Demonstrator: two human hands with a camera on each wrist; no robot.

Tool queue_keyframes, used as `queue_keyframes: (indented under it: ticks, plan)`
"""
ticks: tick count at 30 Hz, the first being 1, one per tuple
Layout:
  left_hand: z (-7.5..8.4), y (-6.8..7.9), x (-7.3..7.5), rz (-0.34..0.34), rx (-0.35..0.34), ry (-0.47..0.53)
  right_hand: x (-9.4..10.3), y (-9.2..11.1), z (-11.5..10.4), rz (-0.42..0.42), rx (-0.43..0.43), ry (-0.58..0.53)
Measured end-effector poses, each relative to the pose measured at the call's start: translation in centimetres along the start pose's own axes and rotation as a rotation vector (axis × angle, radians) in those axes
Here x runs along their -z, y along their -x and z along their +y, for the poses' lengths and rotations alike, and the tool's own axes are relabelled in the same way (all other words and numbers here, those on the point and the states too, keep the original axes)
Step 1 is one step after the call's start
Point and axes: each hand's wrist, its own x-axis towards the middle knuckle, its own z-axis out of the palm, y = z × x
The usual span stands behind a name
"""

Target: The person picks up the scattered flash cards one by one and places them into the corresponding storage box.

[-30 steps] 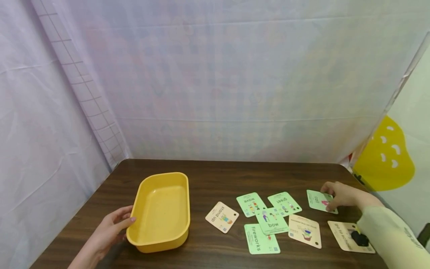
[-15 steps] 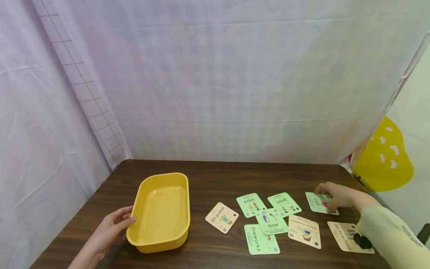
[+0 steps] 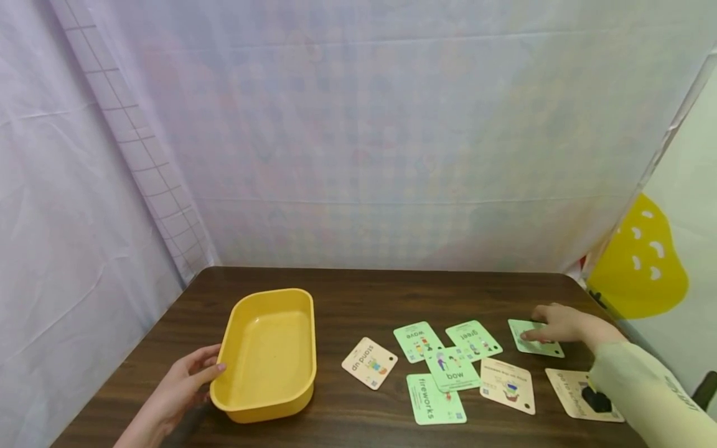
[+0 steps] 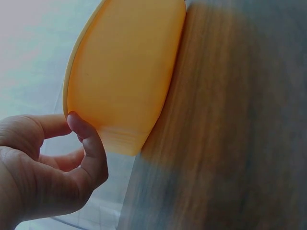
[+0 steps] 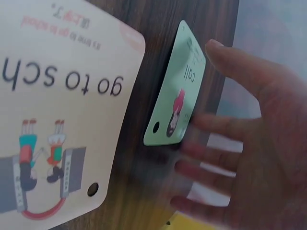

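Note:
My left hand [image 3: 187, 379] pinches the near-left rim of a yellow plastic tray [image 3: 305, 367], thumb inside and fingers outside. In the left wrist view this hand [image 4: 67, 163] grips the edge of the same tray [image 4: 124, 67]. At the table's right, my right hand [image 3: 566, 326] is over a green "call" card [image 3: 532, 345], covering part of it. The right wrist view shows the right hand [image 5: 254, 139] with fingers spread beside the call card [image 5: 180, 91]; whether a fingertip touches it, I cannot tell. Closer to me lies a beige "go to school" card [image 3: 571, 398], partly hidden by the sleeve.
Several cards lie mid-table: "stand up" [image 3: 370, 364], "wave" [image 3: 413, 339], "greet" [image 3: 473, 336], "bow" [image 3: 454, 370] overlapping its neighbours, "fireworks" [image 3: 434, 404] and another beige card [image 3: 508, 386]. A pale curtain [image 3: 392, 155] hangs behind the dark wooden table [image 3: 358, 298].
The call card has shifted slightly left. My right hand's fingers have loosened from around it and now extend over its face. The left hand and tray stay put.

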Motion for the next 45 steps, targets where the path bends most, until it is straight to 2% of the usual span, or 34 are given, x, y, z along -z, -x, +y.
queue_keyframes:
  ticks: [8, 14, 26, 34, 45]
  plan:
    - [0.1, 0.0, 0.0, -0.003, -0.004, 0.007, 0.4, 0.4, -0.7, -0.036, -0.114, 0.003]
    - [0.1, 0.0, 0.1, -0.006, -0.005, 0.008, 0.2, 0.7, -1.0, -0.03, -0.141, 0.028]
    - [0.1, 0.1, 0.1, -0.011, -0.004, 0.012, -0.2, 0.2, -1.0, 0.015, -0.024, 0.055]
    - [0.1, 0.1, 0.0, -0.007, -0.001, 0.011, -0.2, 0.2, -1.8, 0.044, 0.054, 0.072]
    - [0.0, 0.0, 0.0, -0.009, -0.002, 0.016, 0.0, -0.3, -1.7, 0.065, 0.104, 0.078]
